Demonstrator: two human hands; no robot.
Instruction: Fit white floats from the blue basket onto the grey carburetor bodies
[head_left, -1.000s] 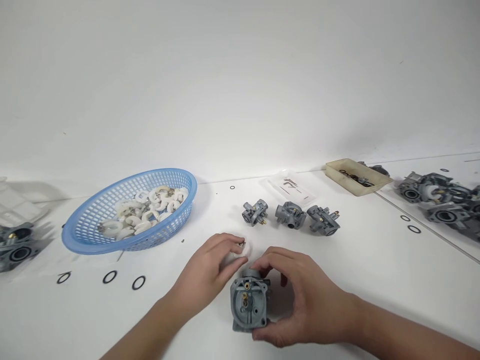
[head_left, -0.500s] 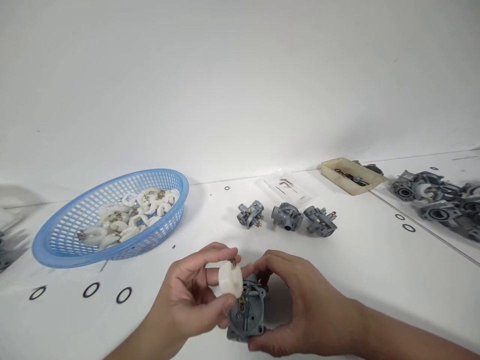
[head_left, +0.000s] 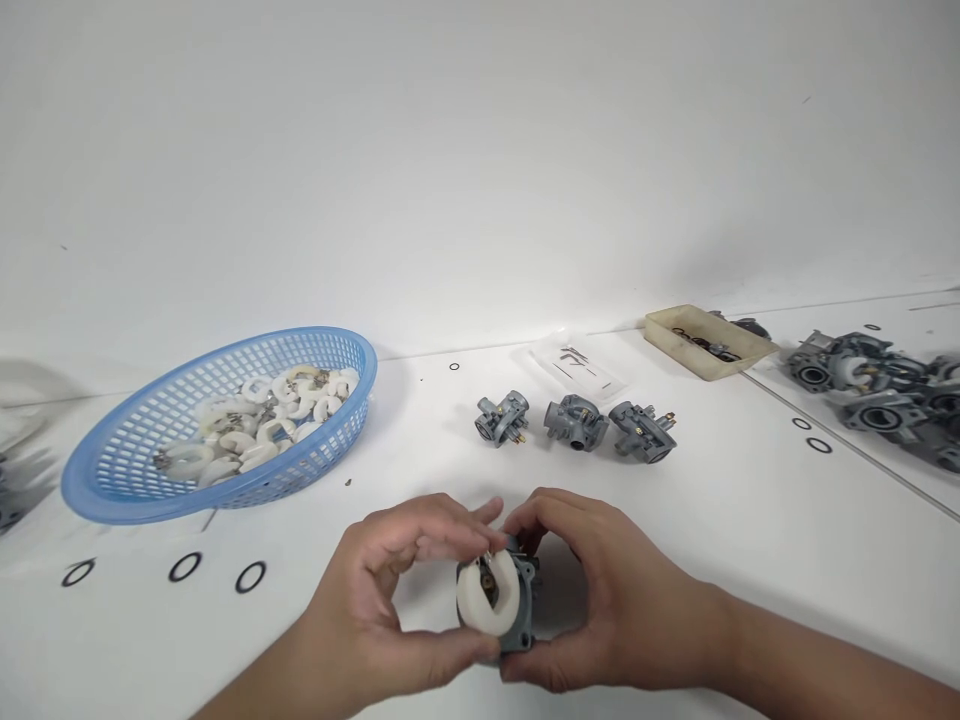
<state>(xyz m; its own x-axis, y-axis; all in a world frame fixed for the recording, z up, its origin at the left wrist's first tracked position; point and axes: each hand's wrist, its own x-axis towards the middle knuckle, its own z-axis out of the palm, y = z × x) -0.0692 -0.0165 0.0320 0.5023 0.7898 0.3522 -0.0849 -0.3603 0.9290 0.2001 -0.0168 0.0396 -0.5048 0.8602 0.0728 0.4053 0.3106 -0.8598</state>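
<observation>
The carburetor (head_left: 523, 622) is a dull grey metal body, its open face turned up toward the camera, with screw holes at the corners of its rim. It sits low in the view, between the two hands, just above or on the white table (head_left: 420, 450); the contact beneath is hidden. A white float (head_left: 491, 620), a smooth, thick ring with a gap at its upper side, lies over most of that open face, and a brassy piece shows through its middle. Whether the float is seated or only held there, I cannot tell.

The left hand (head_left: 371, 605) pinches the float, thumb at its lower edge and fingertips at its upper edge, with a wide hollow between thumb and fingers. The right hand (head_left: 626, 600) holds the carburetor from the other side in a broad curved grip, fingers at the top and thumb at the bottom.

Beyond the grip stand three similar grey bodies (head_left: 576, 422) in a loose row, with a clear bag (head_left: 574, 365) of thin dark pins behind them. Farther back and to the right is a yellowish tray (head_left: 675, 350) of small dark parts, and past it a heap of grey metal parts (head_left: 885, 405). Left of the grip, a blue basket (head_left: 90, 495) holds many white floats (head_left: 259, 440); three black rings (head_left: 250, 576) lie nearer than the basket.
</observation>
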